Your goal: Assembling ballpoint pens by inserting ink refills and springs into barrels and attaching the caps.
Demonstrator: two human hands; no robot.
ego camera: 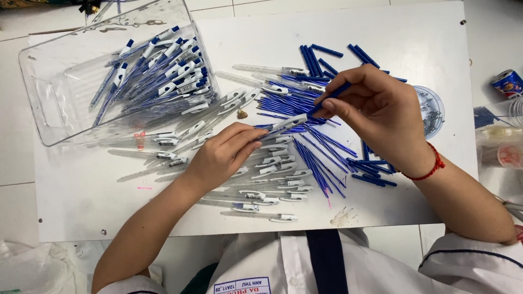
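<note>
Both hands meet over the table point(81, 190): left hand point(223, 155) pinches a clear pen barrel point(286, 124), right hand point(376, 111) grips a blue refill point(333, 93).

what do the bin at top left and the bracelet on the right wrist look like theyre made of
Bin: likely clear hard plastic, glossy; the pens inside and the white table show through its walls. Bracelet: seemingly red woven thread or cord, matte; too small to be sure.

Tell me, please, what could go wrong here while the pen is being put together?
The left hand rests on loose clear barrels; a nudge might roll some toward the board edge. The blue piece in the right hand could slip into the refill pile below.
</note>
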